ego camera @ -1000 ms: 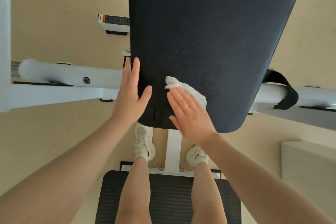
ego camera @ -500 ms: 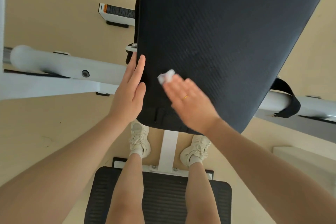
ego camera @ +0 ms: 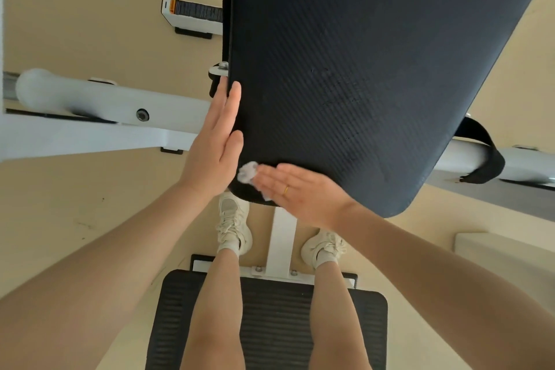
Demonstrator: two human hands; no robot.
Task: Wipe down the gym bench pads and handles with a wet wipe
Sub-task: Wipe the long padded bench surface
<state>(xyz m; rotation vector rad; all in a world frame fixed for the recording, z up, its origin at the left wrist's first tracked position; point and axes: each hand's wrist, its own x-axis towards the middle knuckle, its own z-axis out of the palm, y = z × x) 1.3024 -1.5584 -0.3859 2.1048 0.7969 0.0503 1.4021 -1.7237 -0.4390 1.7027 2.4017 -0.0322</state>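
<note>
We see the bench pad (ego camera: 360, 69), matt black with fine ribbed texture, a crumpled white wet wipe (ego camera: 248, 172), and the glossy white-painted metal frame (ego camera: 105, 99).

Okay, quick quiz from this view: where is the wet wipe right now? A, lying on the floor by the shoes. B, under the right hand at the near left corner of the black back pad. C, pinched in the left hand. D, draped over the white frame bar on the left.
B: the wet wipe peeks out from under the flat fingers of the right hand at the near left corner of the black pad.
</note>
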